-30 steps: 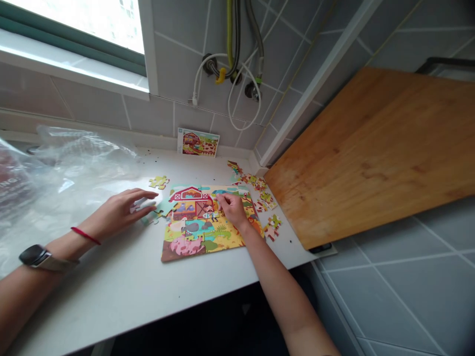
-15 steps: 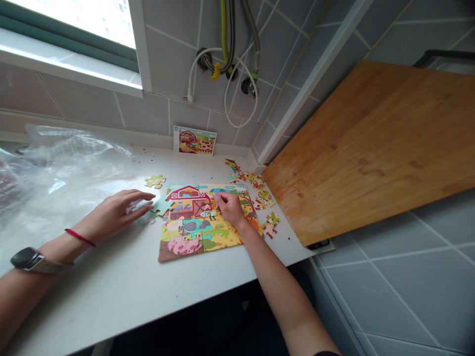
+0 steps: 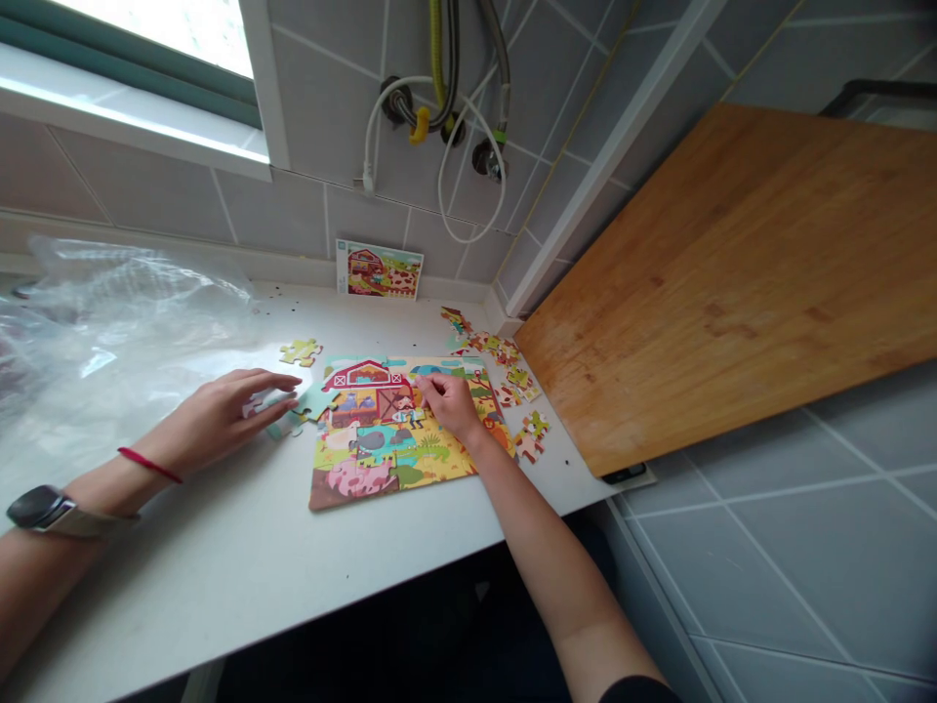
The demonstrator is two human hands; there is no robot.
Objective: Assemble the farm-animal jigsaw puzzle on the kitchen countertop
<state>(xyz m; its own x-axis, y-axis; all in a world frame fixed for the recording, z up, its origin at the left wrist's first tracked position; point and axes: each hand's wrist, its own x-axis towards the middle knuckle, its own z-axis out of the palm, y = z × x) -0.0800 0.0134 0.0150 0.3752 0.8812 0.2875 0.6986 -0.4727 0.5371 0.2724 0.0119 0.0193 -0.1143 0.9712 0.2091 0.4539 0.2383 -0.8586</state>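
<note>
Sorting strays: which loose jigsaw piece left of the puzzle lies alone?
The yellow-green piece, beyond the left hand. The others on that side cluster at that hand, by the puzzle's edge.

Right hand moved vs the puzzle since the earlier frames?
No, not noticeably. The camera view drifted, but the right hand and the printed barn on the jigsaw puzzle shifted together, so the hand keeps its place beside the barn.

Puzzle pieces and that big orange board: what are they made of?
The jigsaw puzzle looks like printed cardboard: flat, thin pieces with a smooth picture face, though the finish is hard to tell from here. The chopping board looks like bamboo or similar wood, with streaky grain and a smooth, satiny surface.
</note>
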